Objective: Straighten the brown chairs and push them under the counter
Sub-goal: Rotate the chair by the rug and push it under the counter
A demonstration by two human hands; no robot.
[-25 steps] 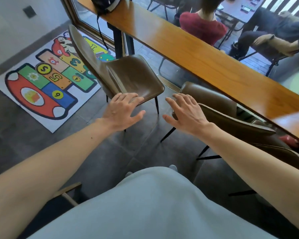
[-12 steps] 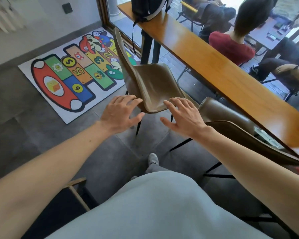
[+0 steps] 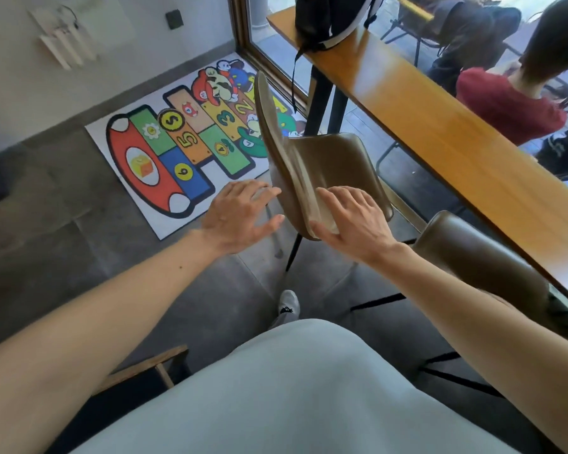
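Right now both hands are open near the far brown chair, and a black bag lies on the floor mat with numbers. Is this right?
Not quite. The black bag sits on the wooden counter, not on the floor mat; the head view shows it. The rest holds: left hand and right hand are open at the far brown chair.

Numbers 2, 3, 5, 6 on hopscotch mat [image 3: 177, 149]
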